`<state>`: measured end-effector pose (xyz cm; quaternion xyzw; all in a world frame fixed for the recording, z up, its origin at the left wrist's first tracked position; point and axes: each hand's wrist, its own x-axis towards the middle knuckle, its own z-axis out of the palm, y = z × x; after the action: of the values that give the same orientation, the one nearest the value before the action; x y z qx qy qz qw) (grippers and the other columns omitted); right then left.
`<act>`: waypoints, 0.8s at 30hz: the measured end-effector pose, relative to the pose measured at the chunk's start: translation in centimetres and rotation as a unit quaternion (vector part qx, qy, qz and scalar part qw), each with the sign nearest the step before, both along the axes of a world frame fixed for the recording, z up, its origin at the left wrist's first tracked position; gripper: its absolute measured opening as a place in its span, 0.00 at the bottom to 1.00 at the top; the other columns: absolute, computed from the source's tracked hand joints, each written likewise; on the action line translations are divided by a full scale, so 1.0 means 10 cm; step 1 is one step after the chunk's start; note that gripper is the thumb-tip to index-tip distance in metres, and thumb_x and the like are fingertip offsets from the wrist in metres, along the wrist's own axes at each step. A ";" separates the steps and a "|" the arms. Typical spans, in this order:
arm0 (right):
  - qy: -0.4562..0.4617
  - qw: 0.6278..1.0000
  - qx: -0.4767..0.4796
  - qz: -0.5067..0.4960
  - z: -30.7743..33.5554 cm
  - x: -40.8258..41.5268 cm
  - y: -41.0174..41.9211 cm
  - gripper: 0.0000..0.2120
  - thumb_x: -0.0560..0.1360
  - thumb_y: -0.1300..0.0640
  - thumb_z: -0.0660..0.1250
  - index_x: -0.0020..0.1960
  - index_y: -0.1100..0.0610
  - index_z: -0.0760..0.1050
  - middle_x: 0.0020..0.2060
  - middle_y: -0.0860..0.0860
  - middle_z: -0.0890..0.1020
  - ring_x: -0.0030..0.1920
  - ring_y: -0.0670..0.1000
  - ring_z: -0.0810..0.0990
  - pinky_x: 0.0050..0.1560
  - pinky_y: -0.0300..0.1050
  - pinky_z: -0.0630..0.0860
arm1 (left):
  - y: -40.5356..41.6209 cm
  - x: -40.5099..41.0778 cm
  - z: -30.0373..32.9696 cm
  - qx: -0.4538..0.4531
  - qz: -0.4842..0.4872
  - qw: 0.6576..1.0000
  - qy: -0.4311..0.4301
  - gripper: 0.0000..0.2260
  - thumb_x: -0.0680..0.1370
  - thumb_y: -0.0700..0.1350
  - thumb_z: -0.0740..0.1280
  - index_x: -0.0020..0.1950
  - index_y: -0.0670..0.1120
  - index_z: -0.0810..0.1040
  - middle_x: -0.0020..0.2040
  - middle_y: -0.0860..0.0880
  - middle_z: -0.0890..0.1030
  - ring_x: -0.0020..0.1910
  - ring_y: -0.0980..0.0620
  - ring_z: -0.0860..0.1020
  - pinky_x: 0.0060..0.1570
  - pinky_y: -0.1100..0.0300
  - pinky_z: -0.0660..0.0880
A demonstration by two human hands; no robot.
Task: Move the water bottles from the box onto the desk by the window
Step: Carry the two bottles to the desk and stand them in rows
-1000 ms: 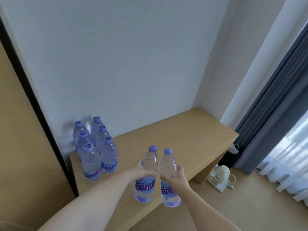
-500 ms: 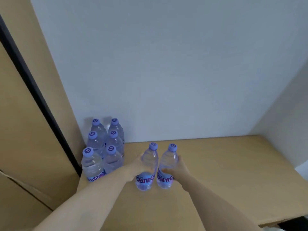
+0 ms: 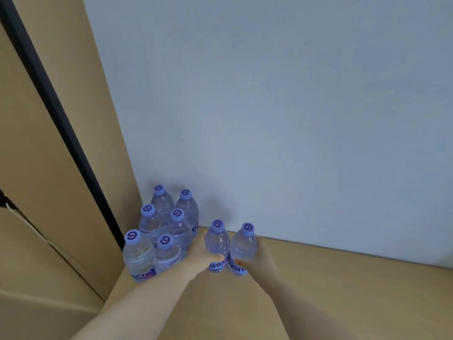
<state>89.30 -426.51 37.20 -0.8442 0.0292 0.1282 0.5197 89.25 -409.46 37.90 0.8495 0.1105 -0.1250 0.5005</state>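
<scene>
On desk [image 3: 343, 290]: each hand's grip holds upright bottle.

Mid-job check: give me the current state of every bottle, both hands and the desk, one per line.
Cluster of six clear plastic water bottles with purple caps: upright, capped, grouped in the desk's left corner by the wall.
Left-held clear bottle: upright, capped, gripped.
Right-held clear bottle: upright, capped, gripped.
Left hand: curled round its bottle.
Right hand: curled round its bottle.
Light wooden desk: bearing the bottles.
</scene>
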 end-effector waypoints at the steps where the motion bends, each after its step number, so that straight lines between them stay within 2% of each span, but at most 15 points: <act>1: -0.008 1.000 0.003 0.003 -0.01 0.06 0.03 0.10 0.63 0.55 0.65 0.36 0.57 0.66 0.30 0.49 0.65 0.34 0.50 0.60 0.33 0.45 0.60 | 0.03 0.06 -0.02 -0.001 0.001 1.000 -0.005 0.15 0.62 0.40 0.72 0.44 0.49 0.73 0.41 0.50 0.76 0.43 0.51 0.75 0.44 0.59 0.72; 3: -0.015 1.000 0.018 -0.002 -0.02 0.17 0.10 0.13 0.64 0.58 0.66 0.34 0.57 0.61 0.29 0.51 0.62 0.35 0.52 0.57 0.32 0.45 0.56 | 0.07 0.19 -0.06 -0.002 0.024 1.000 -0.004 0.17 0.67 0.37 0.75 0.50 0.48 0.72 0.45 0.52 0.76 0.46 0.52 0.75 0.47 0.62 0.72; 5: -0.024 0.999 0.019 -0.018 -0.06 0.30 0.15 0.15 0.64 0.60 0.67 0.33 0.57 0.59 0.30 0.52 0.61 0.35 0.52 0.56 0.31 0.44 0.55 | 0.05 0.30 -0.11 0.033 0.047 0.998 0.007 0.10 0.70 0.37 0.71 0.42 0.47 0.72 0.39 0.50 0.76 0.42 0.50 0.74 0.41 0.61 0.70; 7: -0.024 0.999 0.010 -0.046 -0.10 0.43 0.20 0.15 0.63 0.59 0.68 0.34 0.54 0.60 0.32 0.50 0.63 0.31 0.49 0.57 0.26 0.36 0.57 | 0.01 0.42 -0.17 0.048 0.093 0.995 0.003 0.07 0.70 0.39 0.69 0.36 0.45 0.72 0.35 0.46 0.77 0.39 0.47 0.77 0.37 0.61 0.68; 8: -0.013 0.998 0.014 -0.058 -0.12 0.48 0.22 0.16 0.61 0.57 0.69 0.36 0.52 0.61 0.35 0.49 0.64 0.30 0.48 0.59 0.24 0.32 0.59 | -0.01 0.46 -0.19 0.046 0.120 0.992 -0.004 0.04 0.70 0.40 0.70 0.39 0.43 0.75 0.37 0.45 0.80 0.41 0.46 0.79 0.37 0.61 0.69; 9: -0.003 0.997 0.021 -0.068 -0.14 0.52 0.24 0.17 0.60 0.56 0.70 0.38 0.51 0.61 0.38 0.50 0.65 0.30 0.46 0.61 0.24 0.31 0.61 | -0.03 0.51 -0.21 0.038 0.145 0.989 -0.008 0.08 0.70 0.41 0.71 0.45 0.41 0.76 0.40 0.46 0.80 0.42 0.47 0.79 0.37 0.61 0.70; 11: 0.010 0.995 0.034 -0.089 -0.17 0.58 0.27 0.18 0.60 0.55 0.70 0.43 0.53 0.63 0.40 0.50 0.66 0.32 0.45 0.65 0.24 0.31 0.63 | -0.06 0.57 -0.20 0.012 0.189 0.982 -0.007 0.15 0.71 0.40 0.72 0.52 0.40 0.71 0.45 0.48 0.77 0.45 0.50 0.75 0.40 0.61 0.68; 13: 0.014 0.994 0.036 -0.099 -0.20 0.64 0.28 0.20 0.60 0.54 0.71 0.46 0.55 0.64 0.42 0.50 0.69 0.33 0.46 0.66 0.25 0.31 0.65 | -0.09 0.63 -0.19 -0.008 0.218 0.976 -0.012 0.16 0.72 0.38 0.72 0.54 0.42 0.68 0.45 0.48 0.73 0.47 0.50 0.73 0.43 0.60 0.66; 15: 0.012 0.994 0.034 -0.099 -0.21 0.69 0.29 0.21 0.61 0.53 0.72 0.47 0.55 0.65 0.45 0.52 0.70 0.35 0.47 0.68 0.28 0.31 0.65 | -0.11 0.67 -0.24 -0.027 0.231 0.972 -0.033 0.09 0.71 0.36 0.70 0.47 0.42 0.72 0.41 0.47 0.74 0.45 0.48 0.75 0.42 0.59 0.67; 17: 0.009 0.994 0.029 -0.102 -0.22 0.71 0.31 0.21 0.67 0.57 0.74 0.53 0.54 0.66 0.50 0.51 0.69 0.40 0.46 0.71 0.32 0.33 0.66 | -0.13 0.67 -0.29 -0.073 0.243 0.966 -0.052 0.11 0.72 0.33 0.69 0.40 0.48 0.71 0.38 0.49 0.74 0.42 0.48 0.74 0.44 0.59 0.68; 19: 0.000 0.995 0.011 -0.103 -0.23 0.69 0.34 0.25 0.70 0.58 0.74 0.61 0.55 0.65 0.54 0.51 0.65 0.45 0.47 0.71 0.36 0.33 0.67 | -0.10 0.63 -0.33 -0.113 0.248 0.960 -0.065 0.13 0.72 0.32 0.70 0.48 0.49 0.74 0.42 0.53 0.77 0.46 0.50 0.74 0.50 0.58 0.70; 21: -0.005 0.994 0.000 -0.107 -0.24 0.67 0.35 0.28 0.70 0.58 0.74 0.65 0.57 0.64 0.55 0.51 0.64 0.48 0.50 0.70 0.38 0.33 0.67 | -0.08 0.63 -0.37 -0.122 0.233 0.964 -0.049 0.17 0.72 0.35 0.71 0.58 0.47 0.74 0.47 0.51 0.79 0.50 0.48 0.76 0.54 0.55 0.73; 24: 0.018 0.994 -0.006 -0.110 -0.22 0.66 0.37 0.32 0.70 0.60 0.74 0.68 0.59 0.62 0.58 0.52 0.64 0.51 0.50 0.68 0.39 0.35 0.67 | -0.07 0.65 -0.39 -0.112 0.237 0.965 0.002 0.13 0.73 0.39 0.72 0.56 0.41 0.75 0.50 0.45 0.79 0.52 0.44 0.77 0.53 0.54 0.73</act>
<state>95.90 -422.81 35.01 -0.8364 0.1326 0.0855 0.5250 95.75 -410.20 34.00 0.7372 0.2951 -0.0165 0.6076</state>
